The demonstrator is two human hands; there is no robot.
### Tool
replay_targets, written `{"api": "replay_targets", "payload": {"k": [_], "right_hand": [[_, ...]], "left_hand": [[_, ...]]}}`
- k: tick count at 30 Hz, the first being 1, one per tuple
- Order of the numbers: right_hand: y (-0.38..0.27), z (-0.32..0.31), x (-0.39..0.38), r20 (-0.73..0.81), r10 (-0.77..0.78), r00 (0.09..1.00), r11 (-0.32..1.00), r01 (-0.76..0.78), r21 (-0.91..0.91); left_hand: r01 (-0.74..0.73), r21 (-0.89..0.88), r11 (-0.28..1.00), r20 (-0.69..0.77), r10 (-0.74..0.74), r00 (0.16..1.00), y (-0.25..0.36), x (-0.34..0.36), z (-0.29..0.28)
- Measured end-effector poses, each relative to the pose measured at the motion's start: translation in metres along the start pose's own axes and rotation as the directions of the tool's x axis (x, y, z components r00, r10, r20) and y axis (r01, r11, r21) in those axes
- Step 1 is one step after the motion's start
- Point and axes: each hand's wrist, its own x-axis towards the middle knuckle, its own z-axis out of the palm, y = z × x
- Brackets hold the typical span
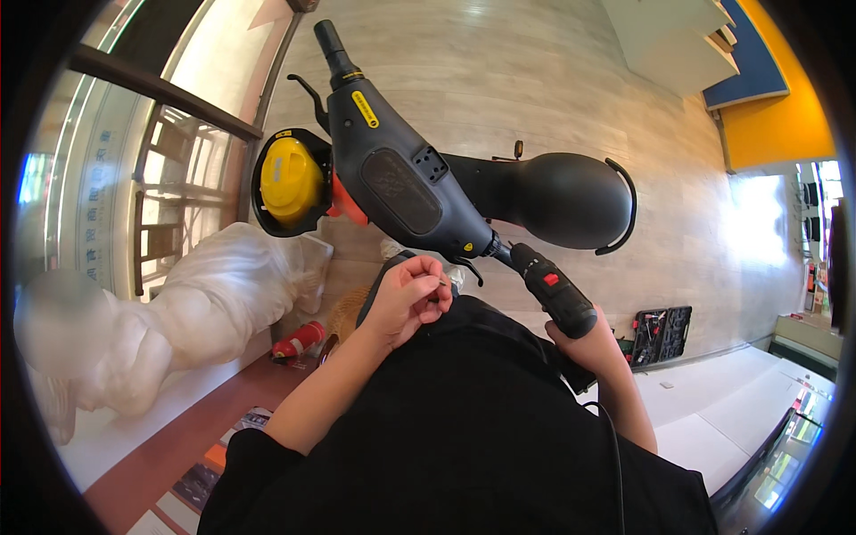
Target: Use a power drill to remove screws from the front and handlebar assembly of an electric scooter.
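A dark grey electric scooter [401, 187] stands below me, its handlebar panel and black seat [562, 196] in view. My right hand [584, 343] grips a black cordless drill [553, 290] with a red switch, its nose pointing at the scooter's right handlebar. My left hand [408, 299] is curled just under the handlebar panel, fingertips pinching something very small, perhaps a screw; I cannot make it out clearly.
A yellow helmet [288, 181] hangs at the scooter's front left. A large plastic-wrapped bundle [178, 312] lies to the left. A red canister [299, 341] sits on the floor. An open tool case [662, 332] lies at the right. White shelving [678, 40] stands beyond.
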Motion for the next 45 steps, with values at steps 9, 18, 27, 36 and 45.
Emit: {"api": "replay_targets", "payload": {"k": [9,18,27,36,45], "right_hand": [[-0.01,0.007,0.007,0.018,0.033,0.999,0.999,-0.033,0.016],[-0.04,0.022,0.016,-0.003,0.096,0.995,0.995,-0.095,0.039],[-0.167,0.059,0.043,-0.011,0.121,0.993,0.978,-0.117,0.173],[-0.279,0.109,0.089,0.04,0.183,0.982,0.938,-0.187,0.291],[-0.292,0.129,0.099,-0.026,0.232,0.972,0.916,-0.209,0.343]], "left_hand": [[-0.011,-0.2,0.98,0.107,0.033,0.994,0.039,-0.04,-0.014],[0.027,0.132,0.991,-0.243,0.006,0.97,0.095,-0.033,-0.03],[-0.119,0.508,0.853,-0.284,0.296,0.912,0.189,0.033,-0.083],[-0.023,0.678,0.735,-0.059,0.086,0.995,0.235,0.104,-0.124],[-0.112,0.787,0.606,0.0,0.181,0.984,0.241,0.117,-0.128]]}}
